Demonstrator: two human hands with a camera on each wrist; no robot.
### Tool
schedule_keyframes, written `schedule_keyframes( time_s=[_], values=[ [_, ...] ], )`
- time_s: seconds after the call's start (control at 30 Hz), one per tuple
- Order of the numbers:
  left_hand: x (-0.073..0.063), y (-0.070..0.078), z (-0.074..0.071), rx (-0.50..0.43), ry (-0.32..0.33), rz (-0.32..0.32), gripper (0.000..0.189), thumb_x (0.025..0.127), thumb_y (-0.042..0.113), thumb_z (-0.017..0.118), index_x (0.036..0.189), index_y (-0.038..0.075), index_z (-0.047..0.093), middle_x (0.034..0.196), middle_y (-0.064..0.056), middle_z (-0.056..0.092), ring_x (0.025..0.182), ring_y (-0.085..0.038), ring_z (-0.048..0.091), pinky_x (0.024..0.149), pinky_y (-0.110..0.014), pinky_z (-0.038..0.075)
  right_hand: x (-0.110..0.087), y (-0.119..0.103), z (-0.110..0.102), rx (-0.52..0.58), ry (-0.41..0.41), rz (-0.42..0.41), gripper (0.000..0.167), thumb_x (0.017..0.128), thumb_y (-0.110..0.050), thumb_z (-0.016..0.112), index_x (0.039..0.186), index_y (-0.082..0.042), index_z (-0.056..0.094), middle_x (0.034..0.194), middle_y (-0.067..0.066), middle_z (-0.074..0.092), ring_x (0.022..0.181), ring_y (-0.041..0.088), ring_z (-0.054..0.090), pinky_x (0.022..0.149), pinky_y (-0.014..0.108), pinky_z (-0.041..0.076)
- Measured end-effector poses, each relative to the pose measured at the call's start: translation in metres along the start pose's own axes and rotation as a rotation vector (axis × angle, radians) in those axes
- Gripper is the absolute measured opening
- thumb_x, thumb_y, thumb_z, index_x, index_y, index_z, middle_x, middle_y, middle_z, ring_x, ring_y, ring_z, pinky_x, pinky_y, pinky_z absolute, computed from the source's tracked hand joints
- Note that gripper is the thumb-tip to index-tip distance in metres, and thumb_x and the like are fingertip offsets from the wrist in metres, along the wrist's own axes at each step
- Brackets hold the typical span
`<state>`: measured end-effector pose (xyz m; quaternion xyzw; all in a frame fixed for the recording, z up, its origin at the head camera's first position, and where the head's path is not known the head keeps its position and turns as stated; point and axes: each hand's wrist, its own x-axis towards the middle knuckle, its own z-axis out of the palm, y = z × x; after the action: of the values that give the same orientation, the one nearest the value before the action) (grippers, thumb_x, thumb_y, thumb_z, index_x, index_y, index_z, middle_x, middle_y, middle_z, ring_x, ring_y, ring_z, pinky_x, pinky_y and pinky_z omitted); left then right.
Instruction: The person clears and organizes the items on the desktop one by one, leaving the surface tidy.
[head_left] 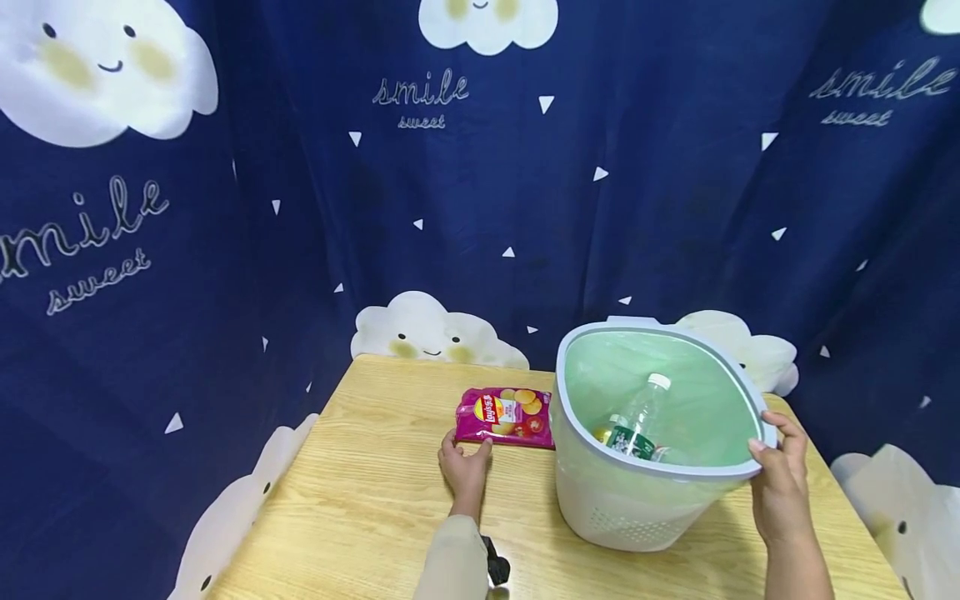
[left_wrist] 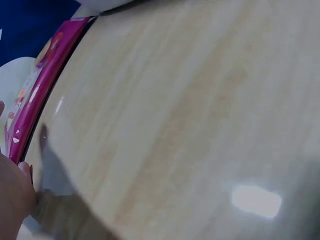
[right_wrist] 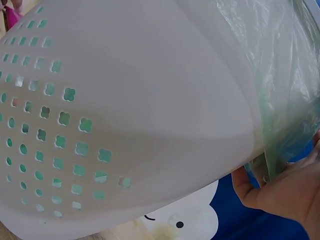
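Note:
A pink Lay's chip bag [head_left: 504,416] lies flat on the table beside the bin. My left hand [head_left: 467,475] is at the bag's near left corner, thumb and fingers spread apart, fingertips right at its edge. In the left wrist view the thumb [left_wrist: 25,169] shows close by the end of the bag. My right hand [head_left: 782,475] grips the right rim of a white bin [head_left: 622,517], which is tilted with its mouth toward me. Inside its green liner [head_left: 693,375] lies a clear plastic bottle [head_left: 640,421] with a white cap and green label.
A wooden table [head_left: 360,483] carries the bin and bag. Beside the bottle, a small yellow item [head_left: 602,434] is partly hidden by the bin's rim. A dark blue curtain [head_left: 465,183] with clouds hangs behind. A black strap [head_left: 495,562] is at the left sleeve.

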<state>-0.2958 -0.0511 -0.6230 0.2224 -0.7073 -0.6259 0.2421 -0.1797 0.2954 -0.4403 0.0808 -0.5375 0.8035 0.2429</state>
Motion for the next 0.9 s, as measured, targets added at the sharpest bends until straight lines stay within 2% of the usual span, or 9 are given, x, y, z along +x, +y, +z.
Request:
schedule_keyframes(
  time_s=[0.13,0.27,0.43,0.53,0.67,0.77,0.9],
  values=[
    [0.008,0.000,0.001,-0.016,0.001,-0.046,0.077,0.065,0.015,0.083,0.129,-0.005,0.045,0.121,-0.027,0.046,0.106,-0.043,0.048,0.091,-0.049,0.038,-0.001,0.001,-0.002,-0.045,0.000,0.015,0.035,0.091,0.002,0.035,0.119,-0.017,0.043,0.112,0.009,0.043,0.083,0.011,0.056,0.070,0.021,0.044],
    [0.013,0.003,0.002,0.001,0.004,-0.054,0.077,0.063,0.011,0.083,0.128,-0.007,0.045,0.124,-0.026,0.049,0.113,-0.045,0.046,0.096,-0.048,0.035,-0.001,0.001,-0.001,-0.073,0.004,0.017,0.036,0.091,0.003,0.035,0.120,-0.018,0.043,0.111,0.009,0.043,0.081,0.010,0.057,0.069,0.021,0.045],
    [0.017,0.011,0.007,0.092,-0.004,-0.061,0.077,0.063,0.014,0.084,0.128,-0.005,0.047,0.122,-0.026,0.051,0.114,-0.044,0.043,0.097,-0.051,0.032,0.001,-0.002,0.000,-0.058,0.000,-0.003,0.036,0.090,0.003,0.035,0.119,-0.016,0.043,0.110,0.009,0.044,0.080,0.010,0.058,0.067,0.021,0.046],
    [0.020,0.013,0.010,0.178,-0.012,-0.070,0.078,0.063,0.019,0.085,0.128,-0.003,0.047,0.123,-0.024,0.050,0.112,-0.043,0.040,0.096,-0.050,0.030,0.001,-0.002,0.000,-0.061,-0.008,0.001,0.036,0.091,0.003,0.035,0.119,-0.017,0.043,0.111,0.009,0.042,0.082,0.010,0.057,0.068,0.020,0.046],
    [0.021,0.013,0.012,0.264,-0.008,-0.056,0.078,0.061,0.015,0.085,0.126,-0.004,0.047,0.119,-0.025,0.049,0.107,-0.042,0.037,0.090,-0.049,0.028,0.000,-0.001,-0.001,-0.072,-0.002,0.009,0.036,0.090,0.002,0.035,0.119,-0.018,0.042,0.116,0.009,0.039,0.086,0.010,0.056,0.069,0.020,0.045],
    [0.022,0.012,0.013,0.286,0.016,-0.046,0.077,0.059,0.011,0.084,0.124,-0.006,0.047,0.116,-0.026,0.050,0.105,-0.043,0.038,0.089,-0.049,0.028,-0.001,-0.002,-0.001,-0.074,-0.006,0.009,0.037,0.090,0.001,0.035,0.120,-0.018,0.042,0.120,0.009,0.035,0.089,0.009,0.054,0.070,0.019,0.045],
    [0.023,0.014,0.015,0.287,0.016,-0.063,0.081,0.059,0.017,0.084,0.126,-0.006,0.045,0.117,-0.026,0.049,0.106,-0.043,0.038,0.091,-0.049,0.027,0.000,-0.004,0.000,-0.070,-0.015,0.007,0.036,0.090,0.001,0.035,0.120,-0.019,0.041,0.122,0.010,0.032,0.091,0.009,0.054,0.070,0.018,0.045]
  ],
)
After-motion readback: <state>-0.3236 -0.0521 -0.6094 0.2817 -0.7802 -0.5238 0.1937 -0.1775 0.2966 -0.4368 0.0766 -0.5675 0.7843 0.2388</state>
